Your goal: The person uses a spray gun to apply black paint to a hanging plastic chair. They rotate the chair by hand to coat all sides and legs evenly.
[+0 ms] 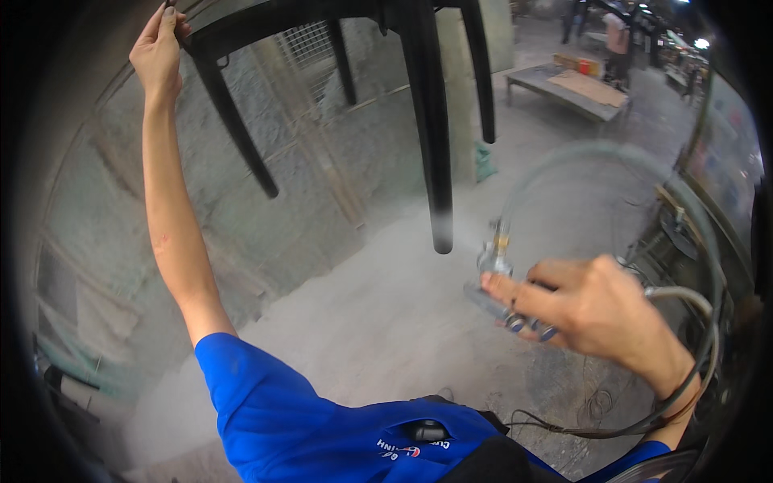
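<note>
A black chair (427,121) hangs in the air with its tapered legs pointing down; its upper part is cut off by the picture's top edge. High at the left, my left hand (161,52) is closed at the corner of its frame, and the exact grip is partly hidden. My right hand (592,306) is wrapped around a metal spray gun (495,262), slightly blurred. Pale mist leaves the nozzle toward the lower end of the nearest leg, which the gun does not touch. A hose (624,153) loops from the gun around to the right.
A dusty grey wall (322,161) with a vent grille (306,44) stands behind the chair. Farther off are a low table (564,88) and another person (617,40). Hoses and cables (596,402) lie at the right, beside dark equipment (684,233).
</note>
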